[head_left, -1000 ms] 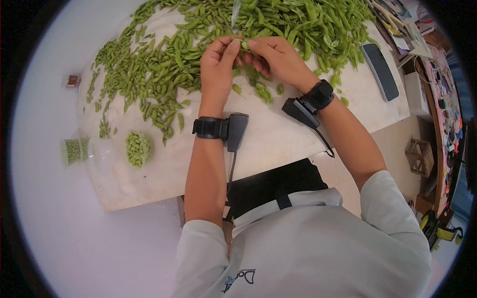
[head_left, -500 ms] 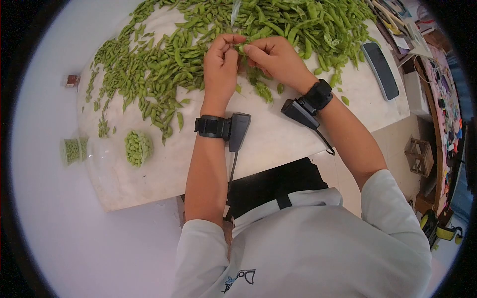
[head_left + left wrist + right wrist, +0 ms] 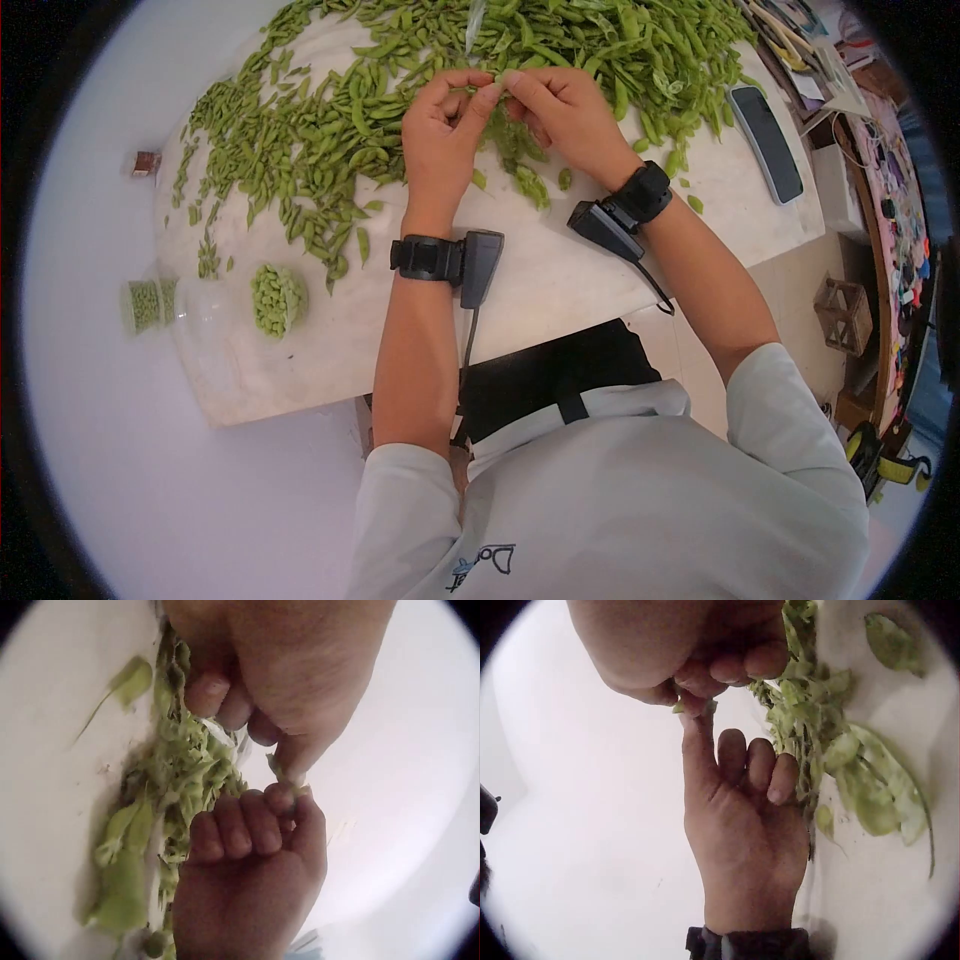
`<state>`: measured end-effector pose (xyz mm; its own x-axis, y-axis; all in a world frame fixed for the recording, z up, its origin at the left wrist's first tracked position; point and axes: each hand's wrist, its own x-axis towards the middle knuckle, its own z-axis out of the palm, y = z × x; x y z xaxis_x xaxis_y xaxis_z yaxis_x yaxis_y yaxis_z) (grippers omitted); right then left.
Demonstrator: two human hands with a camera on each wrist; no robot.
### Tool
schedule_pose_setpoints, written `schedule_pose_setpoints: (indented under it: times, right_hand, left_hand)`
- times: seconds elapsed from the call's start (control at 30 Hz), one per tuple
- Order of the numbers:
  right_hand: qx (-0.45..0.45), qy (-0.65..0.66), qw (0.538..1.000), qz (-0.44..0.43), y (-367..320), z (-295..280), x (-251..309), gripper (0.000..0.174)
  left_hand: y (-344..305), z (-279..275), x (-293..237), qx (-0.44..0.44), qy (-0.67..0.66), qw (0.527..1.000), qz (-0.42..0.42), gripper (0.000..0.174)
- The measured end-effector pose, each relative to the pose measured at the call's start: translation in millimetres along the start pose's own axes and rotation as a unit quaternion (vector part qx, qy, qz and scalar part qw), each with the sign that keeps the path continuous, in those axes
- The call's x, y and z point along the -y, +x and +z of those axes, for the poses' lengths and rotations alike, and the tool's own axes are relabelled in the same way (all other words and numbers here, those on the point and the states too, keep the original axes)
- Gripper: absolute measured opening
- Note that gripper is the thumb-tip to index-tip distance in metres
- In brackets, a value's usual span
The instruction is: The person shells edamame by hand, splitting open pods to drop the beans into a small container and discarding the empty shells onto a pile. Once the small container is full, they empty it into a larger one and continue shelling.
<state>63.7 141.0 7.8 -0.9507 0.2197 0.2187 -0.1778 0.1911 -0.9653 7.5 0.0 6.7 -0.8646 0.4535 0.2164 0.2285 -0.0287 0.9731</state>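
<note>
Both hands meet at the near edge of a heap of green soybean pods (image 3: 345, 110). My left hand (image 3: 440, 140) pinches a small green pod (image 3: 275, 763) between thumb and index finger, the other fingers curled in. From the other side, my right hand (image 3: 575, 125) pinches the same pod with its thumb and index finger, their tips right against the left ones. Fingertips hide most of the pod. On the table below the hands lie opened, flattened pods (image 3: 874, 791).
A tub of shelled beans (image 3: 275, 300) stands at the table's left front, a second container of beans (image 3: 148, 304) beyond it. A phone (image 3: 768, 145) lies at the right. Larger pods (image 3: 640, 50) are piled at the back. A cable hangs from each wrist camera.
The left thumb drew back half a second ago and now reaches forward again to the right fingertips. The right hand has shifted slightly up. The piles and the tub have not moved.
</note>
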Motion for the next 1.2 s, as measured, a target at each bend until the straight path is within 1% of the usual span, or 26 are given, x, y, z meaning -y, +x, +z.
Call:
schedule_pose_setpoints:
  times: [0.1,0.2,0.3,0.4,0.5,0.6,0.7,0.8,0.9,0.97,1.0,1.07,1.1,1.2]
  right_hand:
    - [0.006,0.002,1.000,0.014,0.9,-1.9,-1.6,0.041]
    - [0.031,-0.017,0.999,0.001,3.3,-5.3,-3.6,0.040]
    - [0.040,0.009,0.999,-0.024,1.8,-4.0,1.9,0.038]
    - [0.069,0.012,0.997,0.008,3.5,-6.6,-2.2,0.037]
    - [0.073,0.021,0.997,0.012,2.4,-6.6,2.1,0.037]
    - [0.116,-0.007,0.993,0.027,3.1,-9.6,2.6,0.039]
    - [0.116,-0.009,0.993,0.021,1.3,-4.1,1.7,0.041]
    - [0.126,-0.029,0.991,0.028,-0.6,-1.2,2.1,0.042]
    - [0.126,-0.019,0.991,0.035,-3.2,1.0,8.3,0.042]
    - [0.109,-0.029,0.993,0.034,-3.4,1.7,9.2,0.043]
    - [0.102,-0.033,0.994,0.034,-3.6,2.7,9.4,0.043]
    - [0.075,-0.042,0.996,0.035,-3.1,0.5,6.9,0.044]
    - [0.065,-0.044,0.996,0.033,-1.0,-0.9,5.9,0.044]
    - [0.041,-0.047,0.998,-0.007,3.4,-0.3,-6.1,0.044]
  left_hand:
    - [0.0,1.6,3.7,0.013,-0.009,1.000,0.007,0.018]
    - [1.3,-1.0,7.1,0.044,-0.020,0.999,0.006,0.019]
    - [2.0,-4.3,9.9,0.067,-0.019,0.998,0.003,0.017]
    - [1.5,-5.5,10.5,0.083,-0.024,0.996,0.015,0.016]
    - [0.8,-5.3,9.9,0.096,-0.038,0.995,-0.002,0.014]
    - [-1.6,-2.4,7.3,0.066,-0.025,0.997,-0.026,0.010]
    - [-2.4,-2.3,12.7,0.042,0.038,0.998,0.037,0.009]
    - [-0.9,-5.1,11.9,0.024,0.101,0.992,0.071,0.014]
    - [-2.6,-5.1,4.5,-0.008,0.178,0.978,0.105,0.024]
    - [1.5,-9.1,19.6,-0.054,0.102,0.991,0.072,0.029]
    - [1.3,-10.0,15.1,-0.079,0.065,0.993,0.055,0.032]
    - [-0.9,-16.3,4.3,-0.079,-0.064,0.995,0.021,0.035]
    - [-2.3,-20.2,-10.3,-0.083,-0.125,0.989,0.007,0.036]
    - [-17.0,-39.6,-46.7,-0.098,-0.102,0.990,0.012,0.035]
